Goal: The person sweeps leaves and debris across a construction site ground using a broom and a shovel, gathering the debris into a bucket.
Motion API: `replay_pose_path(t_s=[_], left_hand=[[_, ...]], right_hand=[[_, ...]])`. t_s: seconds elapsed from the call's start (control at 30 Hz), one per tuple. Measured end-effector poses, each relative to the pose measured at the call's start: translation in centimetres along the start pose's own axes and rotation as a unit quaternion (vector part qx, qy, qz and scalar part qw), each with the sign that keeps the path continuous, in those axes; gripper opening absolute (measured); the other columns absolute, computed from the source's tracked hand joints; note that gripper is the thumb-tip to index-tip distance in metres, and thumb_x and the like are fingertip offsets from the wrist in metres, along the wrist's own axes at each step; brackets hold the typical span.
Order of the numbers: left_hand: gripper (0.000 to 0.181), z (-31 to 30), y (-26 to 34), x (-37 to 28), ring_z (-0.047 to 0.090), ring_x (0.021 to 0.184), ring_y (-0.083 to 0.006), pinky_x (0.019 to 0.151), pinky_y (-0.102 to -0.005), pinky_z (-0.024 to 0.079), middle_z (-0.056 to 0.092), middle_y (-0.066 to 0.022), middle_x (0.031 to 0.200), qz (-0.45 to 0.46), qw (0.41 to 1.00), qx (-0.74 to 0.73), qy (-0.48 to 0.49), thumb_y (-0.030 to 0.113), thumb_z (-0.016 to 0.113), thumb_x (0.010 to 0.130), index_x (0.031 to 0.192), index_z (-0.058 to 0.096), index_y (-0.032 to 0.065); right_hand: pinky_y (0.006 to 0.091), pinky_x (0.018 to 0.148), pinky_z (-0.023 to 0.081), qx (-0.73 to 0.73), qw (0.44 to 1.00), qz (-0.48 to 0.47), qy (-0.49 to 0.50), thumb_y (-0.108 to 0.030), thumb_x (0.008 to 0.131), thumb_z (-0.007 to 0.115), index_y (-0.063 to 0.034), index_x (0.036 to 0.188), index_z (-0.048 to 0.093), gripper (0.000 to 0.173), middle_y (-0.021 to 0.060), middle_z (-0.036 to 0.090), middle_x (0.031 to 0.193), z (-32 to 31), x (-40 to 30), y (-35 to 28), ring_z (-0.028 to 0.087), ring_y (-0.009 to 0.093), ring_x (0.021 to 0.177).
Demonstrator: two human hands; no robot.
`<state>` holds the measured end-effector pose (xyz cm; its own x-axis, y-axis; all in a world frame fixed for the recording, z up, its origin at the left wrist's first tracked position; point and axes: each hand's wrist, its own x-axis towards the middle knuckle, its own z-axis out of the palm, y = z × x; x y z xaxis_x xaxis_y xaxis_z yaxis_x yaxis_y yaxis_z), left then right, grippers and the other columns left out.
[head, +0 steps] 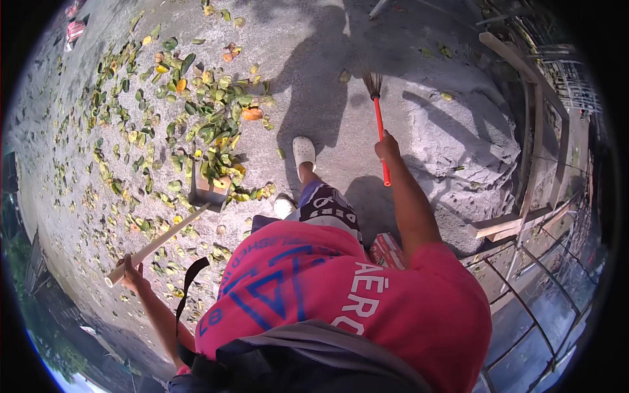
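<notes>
My left hand [131,275] is closed around the upper end of a pale wooden handle [162,239], whose lower end joins a metal dustpan [200,193]. Green and yellow leaves lie at the dustpan's mouth and partly in it, and a wide scatter of fallen leaves [211,98] covers the ground ahead and to the left. In my right hand [387,147] is the red handle of a broom [374,88] with thin, stiff bristles. The broom points away from me, to the right of the leaf pile, its bristle tips in shadow.
A pale grey mound [457,132] rises on the right, beside a wooden frame [535,142]. Thin poles or bars [521,299] stand at the lower right. A red and white box [387,251] is near my right side. A striped item [74,30] lies far left.
</notes>
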<state>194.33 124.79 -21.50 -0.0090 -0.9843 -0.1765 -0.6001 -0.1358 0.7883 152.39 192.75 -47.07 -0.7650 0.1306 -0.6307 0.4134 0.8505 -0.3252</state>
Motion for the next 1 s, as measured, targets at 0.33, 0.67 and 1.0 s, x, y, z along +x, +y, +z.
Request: replay_pose_path(t_s=[0.33, 0.67, 1.0], left_hand=[[0.030, 4.8, 3.6, 0.0, 0.058, 0.101, -0.0213, 0.078, -0.0404, 0.053, 0.061, -0.0040, 0.105, -0.014, 1.000, -0.019, -0.008, 0.020, 0.076, 0.079, 0.103, 0.061, 0.0119], [0.015, 9.9, 7.1, -0.9, 0.055, 0.064, -0.0127, 0.048, -0.0274, 0.042, 0.059, -0.0013, 0.077, 0.053, 0.996, -0.069, 0.001, 0.010, 0.074, 0.076, 0.087, 0.063, 0.0084], [0.020, -5.4, 4.0, 6.1, 0.061, 0.085, -0.0182, 0.060, -0.0344, 0.054, 0.063, -0.0033, 0.091, -0.008, 0.989, -0.100, 0.107, 0.011, 0.073, 0.076, 0.091, 0.060, 0.0099]], right_hand=[[0.0323, 0.048, 0.048, 0.042, 0.964, -0.148, -0.218, -0.001, 0.080, 0.057, -0.0235, 0.146, 0.039, 0.072, 0.0076, 0.058, 0.072, -3.4, -3.3, -1.1, 0.055, 0.016, 0.052], [0.0262, 0.036, 0.037, 0.274, 0.864, 0.023, -0.423, -0.003, 0.082, 0.054, -0.0146, 0.147, 0.034, 0.069, 0.0015, 0.047, 0.061, 13.9, -7.9, -21.9, 0.043, 0.009, 0.044], [0.0247, 0.037, 0.038, 0.135, 0.900, -0.072, -0.408, -0.008, 0.082, 0.058, -0.0120, 0.150, 0.028, 0.074, 0.0001, 0.049, 0.065, 6.0, -11.7, -30.9, 0.043, 0.006, 0.044]])
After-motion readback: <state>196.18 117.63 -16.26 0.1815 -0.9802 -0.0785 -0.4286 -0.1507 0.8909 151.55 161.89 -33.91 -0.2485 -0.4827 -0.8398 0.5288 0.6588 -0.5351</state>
